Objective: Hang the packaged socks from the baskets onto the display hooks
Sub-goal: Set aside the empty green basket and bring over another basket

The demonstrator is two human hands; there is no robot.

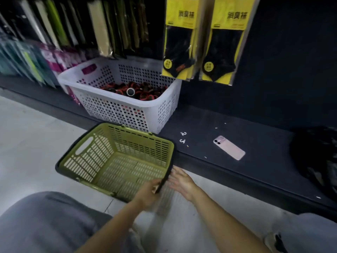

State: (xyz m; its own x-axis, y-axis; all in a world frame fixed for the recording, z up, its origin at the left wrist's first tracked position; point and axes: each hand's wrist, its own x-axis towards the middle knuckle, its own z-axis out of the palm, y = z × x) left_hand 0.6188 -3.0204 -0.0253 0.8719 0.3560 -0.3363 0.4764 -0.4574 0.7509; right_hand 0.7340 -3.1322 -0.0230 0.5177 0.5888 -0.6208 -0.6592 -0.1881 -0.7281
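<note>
A green basket (102, 157) with a black rim sits tilted on the pale floor, with nothing visible inside it. My left hand (147, 192) grips its near right rim and black handle. My right hand (180, 181) is blurred just right of that rim, fingers spread, holding nothing. Behind it a white perforated basket (116, 108) on the dark ledge holds several black and red socks (144, 90). Two yellow sock packs (182, 37) hang on the dark wall above the white basket's right end.
A pink phone (228, 147) and two small white hooks (182, 137) lie on the dark ledge (255, 125). Rows of packaged socks (54, 33) hang at the upper left. A dark bundle (317, 156) sits at the far right. My knees fill the bottom corners.
</note>
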